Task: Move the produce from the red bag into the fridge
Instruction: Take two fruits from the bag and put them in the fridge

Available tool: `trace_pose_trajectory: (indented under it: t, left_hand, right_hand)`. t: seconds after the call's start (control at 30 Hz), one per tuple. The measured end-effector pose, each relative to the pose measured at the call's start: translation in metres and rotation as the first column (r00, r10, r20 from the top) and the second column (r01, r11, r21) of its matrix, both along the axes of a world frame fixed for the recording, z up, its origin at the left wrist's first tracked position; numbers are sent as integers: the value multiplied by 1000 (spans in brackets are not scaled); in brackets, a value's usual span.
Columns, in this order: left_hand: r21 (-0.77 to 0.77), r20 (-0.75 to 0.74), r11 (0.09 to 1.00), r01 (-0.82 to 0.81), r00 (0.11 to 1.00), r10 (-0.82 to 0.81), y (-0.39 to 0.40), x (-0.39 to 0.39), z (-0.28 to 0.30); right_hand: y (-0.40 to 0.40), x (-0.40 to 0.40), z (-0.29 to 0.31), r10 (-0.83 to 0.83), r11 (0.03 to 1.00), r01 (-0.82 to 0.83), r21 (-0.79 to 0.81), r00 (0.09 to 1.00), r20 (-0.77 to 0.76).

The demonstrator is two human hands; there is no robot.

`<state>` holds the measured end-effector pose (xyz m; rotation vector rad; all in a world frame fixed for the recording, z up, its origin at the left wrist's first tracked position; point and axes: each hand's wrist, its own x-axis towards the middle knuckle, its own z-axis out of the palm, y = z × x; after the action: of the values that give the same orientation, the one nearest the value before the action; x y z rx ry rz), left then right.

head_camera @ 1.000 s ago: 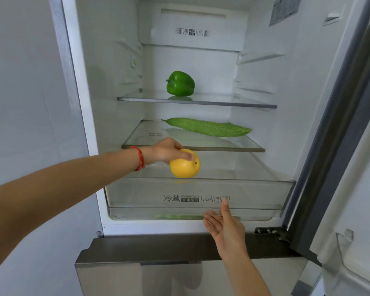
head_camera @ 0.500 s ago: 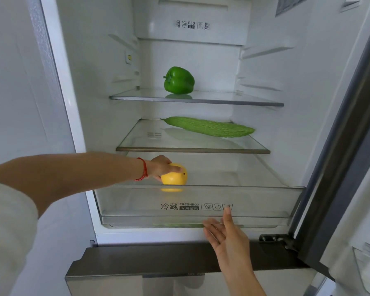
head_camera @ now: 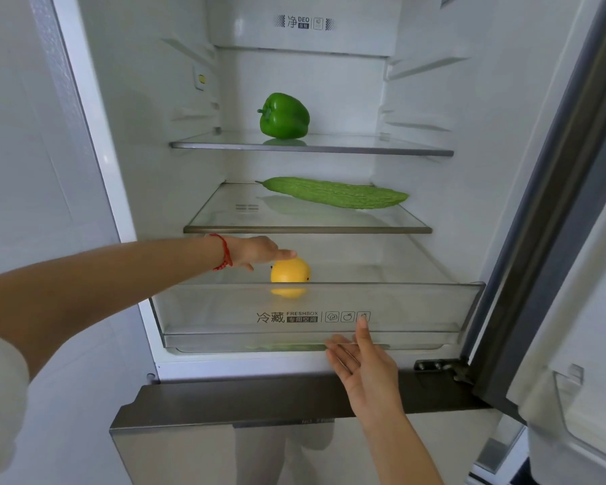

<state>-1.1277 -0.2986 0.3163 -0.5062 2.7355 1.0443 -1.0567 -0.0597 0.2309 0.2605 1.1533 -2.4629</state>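
Observation:
A yellow round fruit (head_camera: 291, 273) lies in the clear crisper drawer (head_camera: 224, 309) at the bottom of the open fridge. My left hand (head_camera: 256, 252) hovers just above and left of the fruit with fingers stretched out, holding nothing. My right hand (head_camera: 362, 362) is open, its fingers under the drawer's front lip and its thumb up against the drawer front. A green bell pepper (head_camera: 284, 116) stands on the top glass shelf. A long green bitter gourd (head_camera: 336, 192) lies on the middle shelf. The red bag is out of view.
The fridge door (head_camera: 574, 274) stands open on the right, with door bins at the lower right. A grey lower compartment front (head_camera: 259, 400) juts out below the drawer. A white wall lies to the left.
My left hand lowered the yellow fruit into the drawer, then let go and lifted its fingers off it. My right hand stayed at the drawer front.

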Motion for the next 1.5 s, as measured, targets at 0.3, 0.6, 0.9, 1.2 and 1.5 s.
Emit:
trace_pose_trajectory:
  t: [0.3,0.6,0.9,1.2,1.5]
  left_hand:
    - [-79,-311,994,74,946,-95,27,63,28]
    - [-332,-827,941,-59,498,-261,101,157,0]
    - [-427,-674,902,-71,690,-264,142,205,-113]
    - [-468,-439,864,184,800,-408,166,202,-183]
    - [-401,-349,761,510,683,-641,190,197,-228]
  right_hand:
    - [13,6,3,85,996,-84,33,996,-22]
    - [40,28,-2,163,923,-58,381,955,-250]
    - [78,63,-52,570,312,503,806,580,-582]
    - [117,98,-109,586,63,456,888,703,-403]
    - [151,164,-153,246,-116,303,946,932,-268]
